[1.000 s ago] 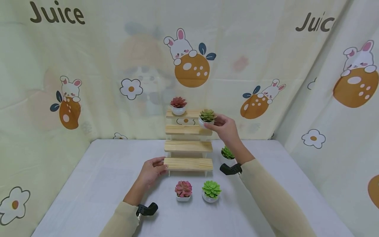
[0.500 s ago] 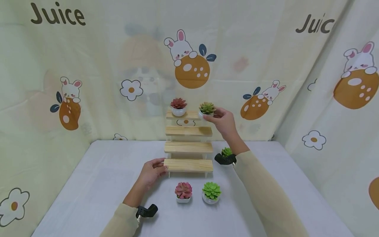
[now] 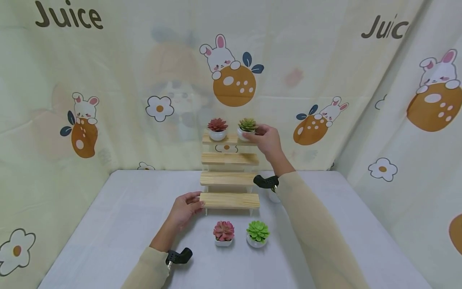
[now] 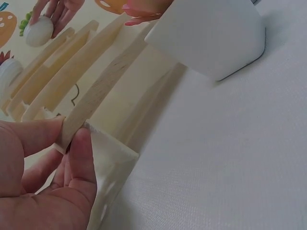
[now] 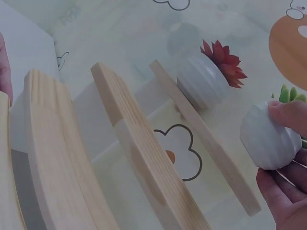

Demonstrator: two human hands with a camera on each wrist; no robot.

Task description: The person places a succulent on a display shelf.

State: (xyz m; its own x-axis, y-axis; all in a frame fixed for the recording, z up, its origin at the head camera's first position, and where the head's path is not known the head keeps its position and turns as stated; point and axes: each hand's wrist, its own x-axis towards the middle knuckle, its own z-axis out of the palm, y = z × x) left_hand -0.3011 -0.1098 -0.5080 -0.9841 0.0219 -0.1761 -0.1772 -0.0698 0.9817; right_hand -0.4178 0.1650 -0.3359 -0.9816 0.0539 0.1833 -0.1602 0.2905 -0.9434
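Two hands work at one four-shelf wooden stand [image 3: 229,178] whose steps rise from near to far on a white-covered table [image 3: 119,224]. The right hand [image 3: 268,141] pinches one olive-green succulent [image 3: 247,129] by its white pot, thumb on one side and fingers on the other, over the right part of the farthest shelf [image 3: 232,140]; the right wrist view shows a gap between pot and wood. The left hand [image 3: 185,210] grips the left end of the nearest shelf [image 3: 229,200] between thumb and fingers. One dark red succulent [image 3: 217,129] stands at the left of the farthest shelf. Two more plants sit on the table, near of the stand: one pink succulent [image 3: 223,233] to the left, one bright green succulent [image 3: 258,233] to the right. Right of the stand, one white pot [image 3: 274,196] is mostly hidden by the right sleeve [image 3: 306,216]. Two black wrist devices [image 3: 179,256], one per arm, are visible. Four rabbits decorate the curtain [image 3: 126,52] in the head view.
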